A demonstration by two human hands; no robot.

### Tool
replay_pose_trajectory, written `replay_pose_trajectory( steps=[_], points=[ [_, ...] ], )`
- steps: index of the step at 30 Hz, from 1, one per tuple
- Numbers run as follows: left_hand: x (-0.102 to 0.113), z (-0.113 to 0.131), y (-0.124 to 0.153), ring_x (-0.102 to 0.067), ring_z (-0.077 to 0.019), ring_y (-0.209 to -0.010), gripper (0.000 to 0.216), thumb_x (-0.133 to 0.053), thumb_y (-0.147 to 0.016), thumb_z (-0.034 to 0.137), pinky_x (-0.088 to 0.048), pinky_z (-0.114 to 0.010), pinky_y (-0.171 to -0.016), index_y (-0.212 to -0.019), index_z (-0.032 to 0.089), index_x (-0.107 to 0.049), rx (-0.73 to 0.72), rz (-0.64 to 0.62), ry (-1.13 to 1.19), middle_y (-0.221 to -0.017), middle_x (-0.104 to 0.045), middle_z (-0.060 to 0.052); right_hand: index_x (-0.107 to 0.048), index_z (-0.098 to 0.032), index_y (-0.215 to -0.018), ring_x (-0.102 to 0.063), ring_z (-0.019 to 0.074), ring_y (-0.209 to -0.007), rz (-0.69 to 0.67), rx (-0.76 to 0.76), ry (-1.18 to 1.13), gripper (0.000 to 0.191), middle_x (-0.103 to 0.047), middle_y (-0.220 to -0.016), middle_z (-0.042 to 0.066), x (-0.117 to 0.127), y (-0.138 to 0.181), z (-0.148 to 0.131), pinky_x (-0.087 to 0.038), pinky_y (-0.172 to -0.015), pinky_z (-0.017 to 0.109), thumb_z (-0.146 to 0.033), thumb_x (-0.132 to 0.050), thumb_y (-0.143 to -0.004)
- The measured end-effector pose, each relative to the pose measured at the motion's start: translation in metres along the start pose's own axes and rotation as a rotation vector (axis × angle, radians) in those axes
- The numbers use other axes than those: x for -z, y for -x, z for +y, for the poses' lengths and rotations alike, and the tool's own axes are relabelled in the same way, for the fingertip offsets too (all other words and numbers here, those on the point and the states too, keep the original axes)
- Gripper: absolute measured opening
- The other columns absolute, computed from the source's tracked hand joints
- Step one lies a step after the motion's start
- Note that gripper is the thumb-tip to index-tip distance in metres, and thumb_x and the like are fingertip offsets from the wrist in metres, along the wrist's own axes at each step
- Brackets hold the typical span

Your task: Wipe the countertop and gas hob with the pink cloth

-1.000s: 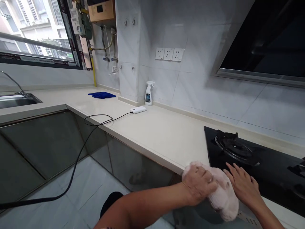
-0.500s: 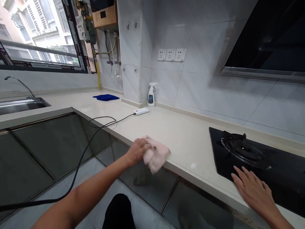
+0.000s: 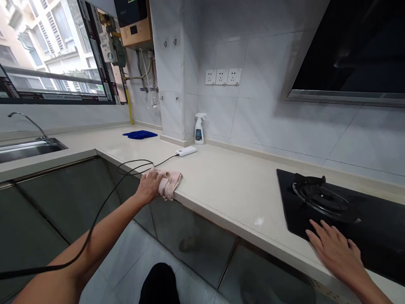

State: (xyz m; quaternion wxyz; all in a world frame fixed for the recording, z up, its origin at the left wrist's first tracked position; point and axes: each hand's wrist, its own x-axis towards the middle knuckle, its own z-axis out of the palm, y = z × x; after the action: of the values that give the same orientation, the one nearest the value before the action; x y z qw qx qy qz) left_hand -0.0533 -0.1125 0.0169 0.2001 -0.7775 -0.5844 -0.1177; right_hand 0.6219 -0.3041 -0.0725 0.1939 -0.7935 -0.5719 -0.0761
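Observation:
My left hand (image 3: 149,186) is closed over a pale pink cloth (image 3: 171,181), pressing it against the front edge of the cream countertop (image 3: 234,185). Part of the cloth hangs down over that edge. Beside my left hand a black cable (image 3: 134,169) loops over the counter edge and runs to a white power bank-like device (image 3: 186,151). My right hand (image 3: 337,251) rests flat, fingers spread, on the near left corner of the black gas hob (image 3: 373,228); it holds nothing.
A white spray bottle (image 3: 199,130) stands by the wall corner. A blue cloth (image 3: 140,134) lies farther left, towards the sink (image 3: 31,148) with its faucet (image 3: 30,120). The black range hood (image 3: 357,55) overhangs the hob. The cable crosses above my left forearm.
My left hand has slid left along the counter's front edge with the pink cloth, coming near the cable loop. My right hand stays on the hob. The view has shifted slightly.

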Motion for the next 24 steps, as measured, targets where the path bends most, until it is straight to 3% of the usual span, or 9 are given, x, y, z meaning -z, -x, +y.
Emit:
replay_pose_trajectory(
  steps=[4,8,13,20,22,24],
  points=[
    [0.01,0.03,0.005,-0.051,-0.0413,-0.128,0.062,-0.078,-0.074,0.031,-0.039,-0.053,-0.104,-0.132,0.017,-0.06,-0.076,-0.01,-0.012,-0.135,-0.06,-0.022,-0.058,-0.026,-0.147,-0.035,0.0441,-0.154,-0.002,0.013,-0.003,0.082,-0.048,-0.162,0.017,-0.004,-0.002,0.005,-0.03,-0.121,0.073,-0.074,-0.026,-0.089],
    [0.012,0.082,0.014,-0.05,-0.0396,-0.128,0.057,-0.076,-0.079,0.038,-0.037,-0.053,-0.106,-0.131,0.018,-0.062,-0.174,0.009,0.011,-0.134,-0.061,-0.02,-0.056,-0.023,-0.148,-0.031,0.042,-0.157,0.009,0.035,-0.009,0.081,-0.045,-0.163,0.018,-0.007,-0.002,0.009,-0.027,-0.121,0.073,-0.071,-0.023,-0.092],
    [0.009,0.17,0.026,-0.053,-0.0344,-0.122,0.04,-0.066,-0.09,0.038,-0.039,-0.051,-0.102,-0.127,0.022,-0.067,-0.308,0.097,0.083,-0.124,-0.065,-0.015,-0.054,-0.023,-0.149,-0.029,0.0409,-0.158,0.008,0.033,-0.01,0.081,-0.043,-0.165,0.018,-0.009,-0.001,0.011,-0.027,-0.122,0.072,-0.07,-0.022,-0.093],
    [0.014,0.328,0.04,-0.058,-0.0267,-0.104,0.021,-0.058,-0.1,0.037,-0.043,-0.048,-0.092,-0.114,0.025,-0.068,-0.622,0.429,0.268,-0.107,-0.067,-0.009,-0.053,-0.022,-0.151,-0.031,0.0417,-0.157,0.017,0.025,0.025,0.079,-0.044,-0.164,0.017,-0.002,0.001,0.002,-0.027,-0.122,0.072,-0.066,-0.021,-0.095],
    [0.017,0.36,0.043,-0.059,-0.0257,-0.1,0.022,-0.055,-0.102,0.036,-0.043,-0.047,-0.089,-0.117,0.024,-0.067,-0.67,0.514,0.303,-0.106,-0.067,-0.008,-0.053,-0.022,-0.151,-0.032,0.0407,-0.156,0.029,0.023,0.035,0.078,-0.045,-0.164,0.016,0.002,0.002,-0.001,-0.027,-0.123,0.07,-0.066,-0.021,-0.095],
    [0.018,0.375,0.044,-0.06,-0.0246,-0.099,0.022,-0.054,-0.103,0.032,-0.044,-0.046,-0.089,-0.12,0.025,-0.066,-0.703,0.551,0.305,-0.109,-0.067,-0.008,-0.054,-0.022,-0.151,-0.033,0.0401,-0.156,0.034,0.026,0.047,0.079,-0.046,-0.163,0.016,0.006,0.003,-0.004,-0.027,-0.123,0.07,-0.066,-0.021,-0.094]
  ],
)
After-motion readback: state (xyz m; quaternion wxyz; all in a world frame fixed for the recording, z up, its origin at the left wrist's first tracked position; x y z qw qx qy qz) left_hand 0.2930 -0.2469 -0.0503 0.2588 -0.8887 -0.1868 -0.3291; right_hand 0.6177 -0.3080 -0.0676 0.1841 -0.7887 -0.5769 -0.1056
